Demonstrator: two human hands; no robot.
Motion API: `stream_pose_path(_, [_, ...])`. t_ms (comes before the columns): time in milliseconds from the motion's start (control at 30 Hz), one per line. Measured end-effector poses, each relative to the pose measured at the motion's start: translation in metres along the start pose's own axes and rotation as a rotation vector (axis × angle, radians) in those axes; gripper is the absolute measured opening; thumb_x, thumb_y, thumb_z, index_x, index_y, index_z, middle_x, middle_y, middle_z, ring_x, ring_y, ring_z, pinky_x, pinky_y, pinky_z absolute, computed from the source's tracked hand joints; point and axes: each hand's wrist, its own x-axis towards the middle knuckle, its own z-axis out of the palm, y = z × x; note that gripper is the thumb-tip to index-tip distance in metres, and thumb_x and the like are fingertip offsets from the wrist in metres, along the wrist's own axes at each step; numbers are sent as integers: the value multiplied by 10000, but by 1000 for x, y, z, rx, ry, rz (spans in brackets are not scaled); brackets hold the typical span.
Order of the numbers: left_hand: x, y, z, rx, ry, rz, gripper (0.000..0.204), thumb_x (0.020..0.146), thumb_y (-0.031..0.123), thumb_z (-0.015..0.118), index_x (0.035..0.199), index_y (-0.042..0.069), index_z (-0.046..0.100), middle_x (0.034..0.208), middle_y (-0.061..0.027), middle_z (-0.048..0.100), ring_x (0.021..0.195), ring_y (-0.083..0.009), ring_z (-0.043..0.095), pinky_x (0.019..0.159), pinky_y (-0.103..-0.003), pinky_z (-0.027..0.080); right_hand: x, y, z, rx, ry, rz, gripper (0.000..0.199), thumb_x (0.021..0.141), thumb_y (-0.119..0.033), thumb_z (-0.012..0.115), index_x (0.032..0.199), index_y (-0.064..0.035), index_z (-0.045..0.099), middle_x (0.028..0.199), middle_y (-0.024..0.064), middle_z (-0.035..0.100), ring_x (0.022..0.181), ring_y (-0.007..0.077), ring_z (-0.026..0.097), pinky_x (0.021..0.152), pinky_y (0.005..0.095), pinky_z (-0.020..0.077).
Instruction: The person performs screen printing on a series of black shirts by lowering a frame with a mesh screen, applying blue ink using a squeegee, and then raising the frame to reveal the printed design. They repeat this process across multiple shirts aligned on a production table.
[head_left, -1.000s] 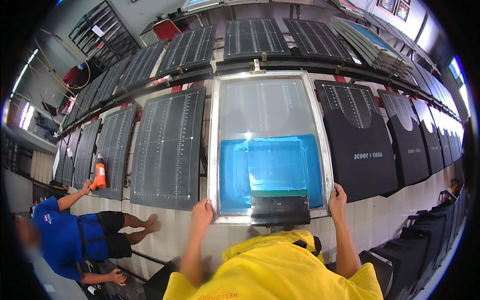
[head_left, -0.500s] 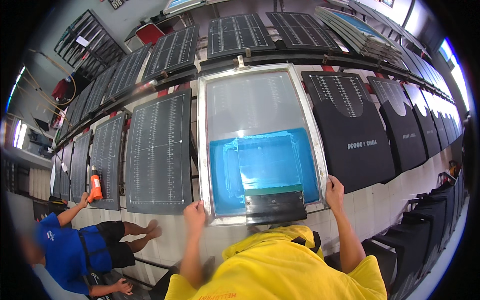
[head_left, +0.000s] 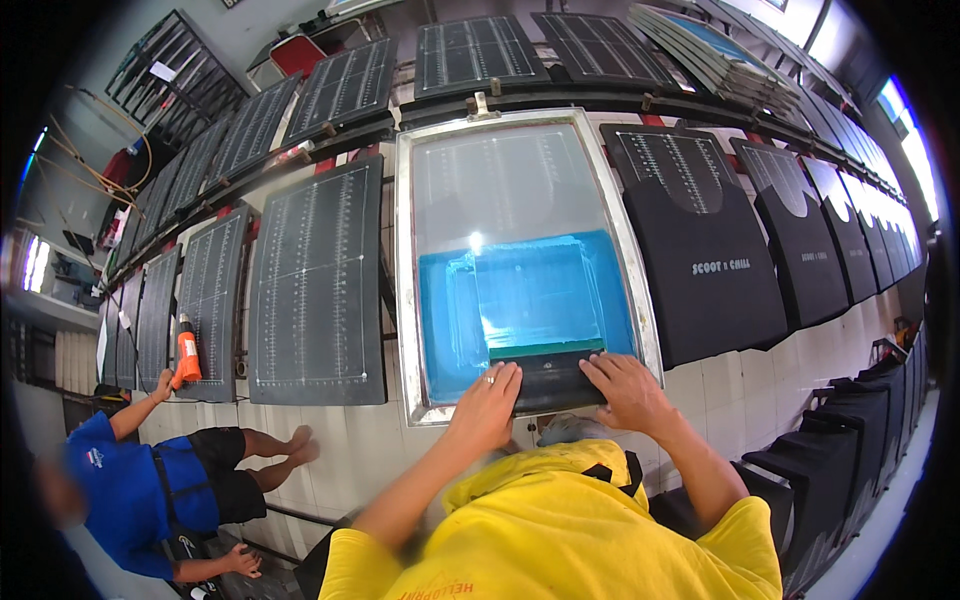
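Observation:
A silkscreen frame [head_left: 407,260] with a metal rim lies before me on one of the printing boards, its lower mesh coated blue. Across the near end of the mesh rests a wide squeegee [head_left: 556,382] with a dark holder and a green blade edge. My left hand [head_left: 487,406] grips the squeegee's left end, a ring on one finger. On its right end my right hand [head_left: 630,394] is closed, fingertips over the top. The undersides of both grips are hidden.
Black printing boards [head_left: 312,285] with white ruled marks stand in rows to the left and behind. Dark printed shirts [head_left: 710,270] cover boards on the right. Stacked screens [head_left: 725,60] lie at the back right. At left, a person in blue holds an orange heat gun [head_left: 187,352].
Both my hands have left the frame's near sides and moved inward onto the squeegee. The view has shifted slightly, so the frame sits higher in the picture.

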Motion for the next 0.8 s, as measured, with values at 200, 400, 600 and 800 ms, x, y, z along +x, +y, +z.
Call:
stream_pose_path(200, [23, 0, -1, -49, 71, -109, 558, 657, -37, 685, 1204, -66, 575, 1243, -159, 605, 1205, -331, 585, 971, -373, 528, 11, 12, 10, 85, 200, 100, 555, 618, -31, 758, 1156, 7, 624, 1182, 163, 640, 1090, 337, 607, 974, 457, 455])
stream_pose_path(400, [-2, 7, 30, 25, 204, -60, 558, 666, -50, 682, 1214, -56, 584, 1278, -176, 608, 1236, -329, 584, 987, -385, 531, -1, 5, 26, -32, 292, 46, 403, 657, -6, 685, 1058, 16, 654, 1100, 141, 671, 999, 276, 624, 861, 400, 445])
stream_pose_path(600, [58, -37, 23, 14, 191, -73, 602, 636, -60, 689, 1229, -41, 587, 1297, -193, 611, 1218, -343, 597, 981, -405, 535, 58, 46, 21, -118, 349, 13, 265, 710, -24, 648, 974, -6, 646, 986, 112, 662, 882, 259, 617, 810, 400, 430])
stream_pose_path(800, [142, -97, -14, 68, 165, -72, 416, 658, -37, 699, 1065, -7, 617, 1053, -175, 659, 978, -336, 668, 766, -438, 582, 138, 97, 2, -124, 275, 65, 198, 652, -22, 700, 819, -73, 609, 865, 89, 643, 838, 270, 609, 791, 405, 418])
